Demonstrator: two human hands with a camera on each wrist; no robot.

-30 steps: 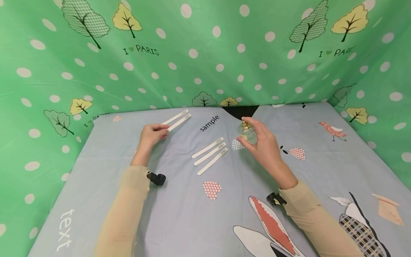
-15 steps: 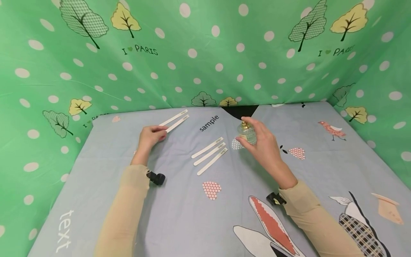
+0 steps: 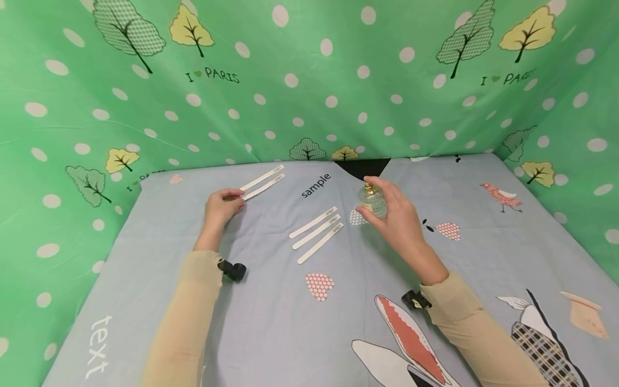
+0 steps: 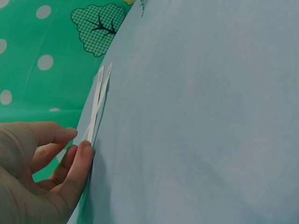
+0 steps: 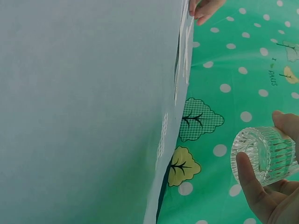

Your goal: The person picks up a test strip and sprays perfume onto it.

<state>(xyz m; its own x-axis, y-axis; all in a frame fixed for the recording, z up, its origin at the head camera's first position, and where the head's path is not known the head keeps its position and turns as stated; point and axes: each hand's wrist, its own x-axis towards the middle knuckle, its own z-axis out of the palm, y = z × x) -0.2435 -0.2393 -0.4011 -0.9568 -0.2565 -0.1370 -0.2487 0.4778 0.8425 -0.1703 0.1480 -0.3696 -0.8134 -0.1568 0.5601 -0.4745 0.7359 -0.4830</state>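
My left hand (image 3: 223,208) is at the back left, its thumb and a finger lightly pinching the near end of a white perfume test strip (image 3: 263,189). In the left wrist view that test strip (image 4: 95,116) lies slantwise over its neighbour, a shadow beside it; the index fingertip stands apart. A second test strip (image 3: 261,178) lies just behind. My right hand (image 3: 400,217) grips a clear perfume bottle (image 3: 372,201), a finger on its gold sprayer top and the thumb low on it. The right wrist view shows the ribbed glass bottle (image 5: 264,154) from its base.
Three test strips (image 3: 316,236) lie slanted, side by side, mid-table between the hands. A blue-grey printed cloth (image 3: 271,322) covers the table. Behind the table hangs a green polka-dot curtain (image 3: 309,86), which also runs along both sides.
My left hand has drawn back to the left, baring more of the front strip, which has shifted slightly left and now bends a little. The right hand and bottle have stayed put.
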